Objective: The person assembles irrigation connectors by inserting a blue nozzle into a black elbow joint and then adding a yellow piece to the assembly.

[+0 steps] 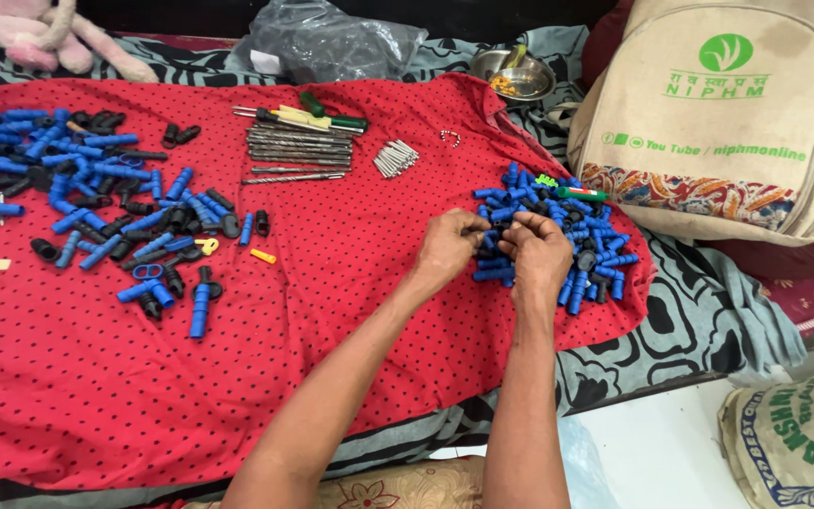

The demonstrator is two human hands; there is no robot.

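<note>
While both hands work at the near edge of the right pile of blue and black plastic fittings point(558, 236), the left hand point(445, 250) and the right hand point(539, 253) are closed, fingertips pinched together on a small dark fitting point(484, 229) held between them just above the pile. The step in hand looks like joining or sorting one small piece; it calls for a firm pinch and a careful twist, since the part is tiny and mostly hidden by the fingers. The pile lies on a red dotted cloth point(332, 311). Well apart to the left lies a second scatter of blue and black fittings point(96, 198); a row of metal drill bits point(299, 151) lies between. A beige backpack point(718, 123) crowds the pile's right side.
</note>
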